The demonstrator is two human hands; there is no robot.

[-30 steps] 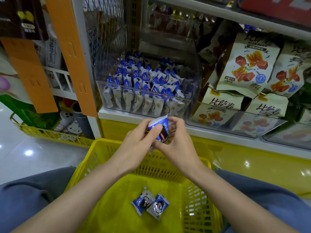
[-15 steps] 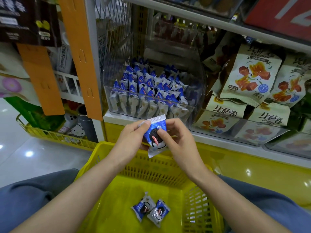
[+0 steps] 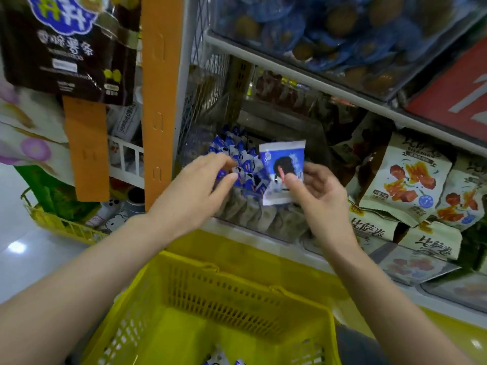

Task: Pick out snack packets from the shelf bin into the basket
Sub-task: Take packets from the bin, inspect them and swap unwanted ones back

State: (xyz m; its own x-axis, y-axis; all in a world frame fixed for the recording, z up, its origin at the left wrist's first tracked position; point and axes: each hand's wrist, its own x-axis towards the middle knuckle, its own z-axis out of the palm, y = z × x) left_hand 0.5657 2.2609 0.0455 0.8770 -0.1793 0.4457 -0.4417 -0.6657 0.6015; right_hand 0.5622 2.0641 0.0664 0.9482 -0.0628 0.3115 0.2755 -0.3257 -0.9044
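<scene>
My right hand (image 3: 320, 196) pinches a blue and white snack packet (image 3: 283, 171) upright in front of the clear shelf bin (image 3: 253, 219). The bin holds several matching blue and white packets (image 3: 243, 164). My left hand (image 3: 196, 191) reaches over the bin's left side, fingers loosely bent just above those packets, holding nothing that I can see. The yellow basket (image 3: 226, 293) sits on my lap below both hands. Edges of packets (image 3: 218, 360) show at its bottom.
An orange shelf upright (image 3: 158, 101) stands left of the bin. Beige snack bags (image 3: 405, 185) fill the neighbouring bin on the right. A shelf board (image 3: 316, 85) with blue packs above hangs over the bin. Another yellow basket (image 3: 60, 225) sits low on the left.
My left hand let go of the packet and moved up and left over the bin. My right hand raised the packet alone. The view tilted upward toward the shelf.
</scene>
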